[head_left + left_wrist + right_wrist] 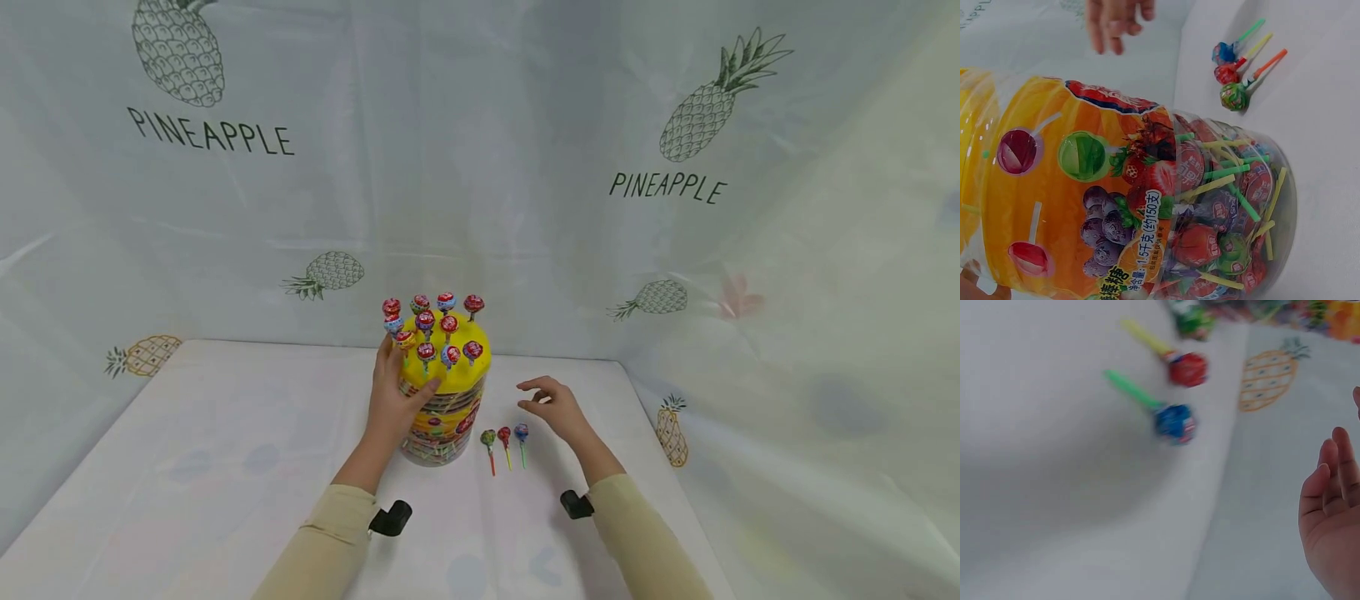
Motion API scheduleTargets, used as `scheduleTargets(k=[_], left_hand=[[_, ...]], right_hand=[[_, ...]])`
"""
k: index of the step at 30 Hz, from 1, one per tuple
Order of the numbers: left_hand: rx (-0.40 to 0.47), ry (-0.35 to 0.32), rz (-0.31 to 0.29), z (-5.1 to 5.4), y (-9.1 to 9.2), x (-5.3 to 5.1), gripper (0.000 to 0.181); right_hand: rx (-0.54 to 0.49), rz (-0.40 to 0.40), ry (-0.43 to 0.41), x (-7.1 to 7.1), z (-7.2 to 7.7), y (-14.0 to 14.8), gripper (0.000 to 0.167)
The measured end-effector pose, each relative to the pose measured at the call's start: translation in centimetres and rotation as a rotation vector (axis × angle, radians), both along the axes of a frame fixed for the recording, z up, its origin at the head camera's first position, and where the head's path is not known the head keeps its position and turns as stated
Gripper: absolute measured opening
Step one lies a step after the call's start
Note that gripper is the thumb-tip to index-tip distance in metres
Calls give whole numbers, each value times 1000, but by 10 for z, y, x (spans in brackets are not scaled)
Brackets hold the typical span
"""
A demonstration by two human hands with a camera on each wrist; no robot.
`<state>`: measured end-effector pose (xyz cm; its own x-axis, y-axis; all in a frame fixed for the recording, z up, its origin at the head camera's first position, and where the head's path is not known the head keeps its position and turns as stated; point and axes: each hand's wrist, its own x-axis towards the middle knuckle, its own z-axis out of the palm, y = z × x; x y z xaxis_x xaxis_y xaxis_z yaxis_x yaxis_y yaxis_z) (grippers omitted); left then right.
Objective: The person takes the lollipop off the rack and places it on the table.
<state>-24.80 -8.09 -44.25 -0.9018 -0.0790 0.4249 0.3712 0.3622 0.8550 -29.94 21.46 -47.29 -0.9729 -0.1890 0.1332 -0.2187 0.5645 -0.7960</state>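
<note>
A clear plastic candy jar (438, 425) with an orange fruit label (1041, 212) stands upright on the table. Several wrapped lollipops (448, 323) stick up from its yellow lid (459, 383). My left hand (392, 398) grips the jar's upper left side, thumb at the lid's front edge. More lollipops (1197, 245) show through the clear wall in the left wrist view. Right of the jar lie a green lollipop (488, 437), a red lollipop (505, 435) and a blue lollipop (522, 432). Above and right of them hovers my right hand (557, 407), holding nothing, fingers loosely bent.
A white cloth covers the table (262, 417). Behind and beside it hangs a pale sheet (480, 167) printed with pineapples, its folds meeting the table's back edge just behind the jar. Each wrist wears a small black camera (392, 518).
</note>
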Motion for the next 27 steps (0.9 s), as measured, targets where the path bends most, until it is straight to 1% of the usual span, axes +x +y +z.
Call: scheduleTargets(k=[7,10,14,17,23,27], left_hand=[[1,-9,0,2,0,2,85],[5,-7,-3,2,0,1,84],[14,1,-8,1,0,1,82],[12,11,-11,0,0,0,82],[16,20,-11,1,0,1,82],[10,28,-9,1,-1,1,83]], right_hand=[[-110,101,156,9,41,-20,25],[-166,143,197,16,58,-31,25],[-236,190,241,39,91,-50,24],[-288,216,272,54,111,-63,23],[-385,262,338,62,123,-79,24],[-398,275,364,64,126,-85,24]])
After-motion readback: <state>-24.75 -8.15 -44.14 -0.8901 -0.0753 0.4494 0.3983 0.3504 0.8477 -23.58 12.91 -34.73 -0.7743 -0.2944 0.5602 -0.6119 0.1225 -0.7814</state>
